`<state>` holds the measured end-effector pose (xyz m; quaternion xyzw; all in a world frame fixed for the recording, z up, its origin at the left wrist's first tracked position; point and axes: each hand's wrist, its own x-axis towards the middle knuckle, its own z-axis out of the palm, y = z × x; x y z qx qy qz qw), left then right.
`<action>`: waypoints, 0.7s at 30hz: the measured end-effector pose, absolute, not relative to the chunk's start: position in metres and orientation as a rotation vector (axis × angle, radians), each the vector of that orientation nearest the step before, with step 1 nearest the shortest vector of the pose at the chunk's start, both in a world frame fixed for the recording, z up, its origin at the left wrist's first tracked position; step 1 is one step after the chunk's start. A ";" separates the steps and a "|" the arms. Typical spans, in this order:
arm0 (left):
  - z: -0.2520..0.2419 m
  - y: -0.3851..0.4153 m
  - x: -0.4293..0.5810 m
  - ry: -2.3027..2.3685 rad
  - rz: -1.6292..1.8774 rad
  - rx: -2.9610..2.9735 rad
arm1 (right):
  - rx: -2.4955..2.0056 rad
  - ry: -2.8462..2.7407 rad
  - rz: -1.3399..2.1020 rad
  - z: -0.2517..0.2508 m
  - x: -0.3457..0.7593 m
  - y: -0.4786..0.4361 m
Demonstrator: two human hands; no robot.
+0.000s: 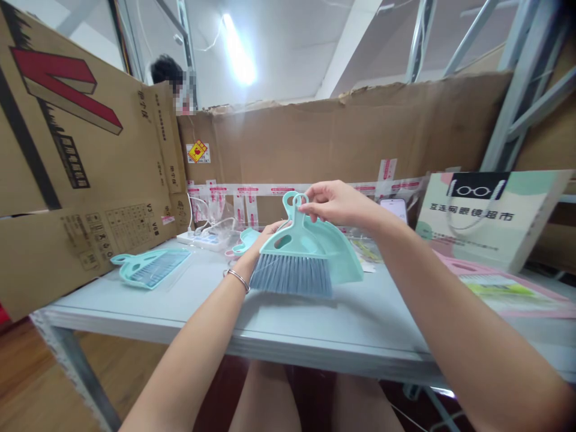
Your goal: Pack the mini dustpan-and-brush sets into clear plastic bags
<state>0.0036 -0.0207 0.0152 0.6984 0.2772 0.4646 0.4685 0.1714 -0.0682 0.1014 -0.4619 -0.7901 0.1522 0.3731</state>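
My right hand (pixel 330 201) pinches the looped handle of a mint-green hand brush (pixel 294 237), whose grey bristles (pixel 292 276) hang down over the table. Right behind the brush is a matching mint-green dustpan (pixel 344 258), its ring handle beside the brush's loop. My left hand (pixel 271 229) reaches in behind the brush from the left; the brush hides most of its fingers, so its hold cannot be seen. A metal bangle (pixel 237 279) circles my left wrist. Another mint-green dustpan and brush set (pixel 153 267) lies flat at the table's left.
On the grey table (pixel 351 324) stand a power strip (pixel 204 240) with cords, a phone (pixel 395 210) and a paper bag (pixel 490 219). A pink dustpan (pixel 504 285) lies at right. Cardboard walls (pixel 310 144) enclose the back and left. A person's head (pixel 167 71) shows beyond.
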 end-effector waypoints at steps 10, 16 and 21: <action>0.010 0.001 -0.004 0.803 1.088 1.719 | -1.052 -1.974 -0.031 0.092 0.187 -0.037; 0.018 -0.016 0.001 0.805 1.016 1.988 | -1.042 -1.822 -0.007 0.071 0.176 -0.022; 0.016 -0.022 0.008 0.853 1.025 1.964 | -1.046 -1.586 0.217 0.056 0.180 -0.020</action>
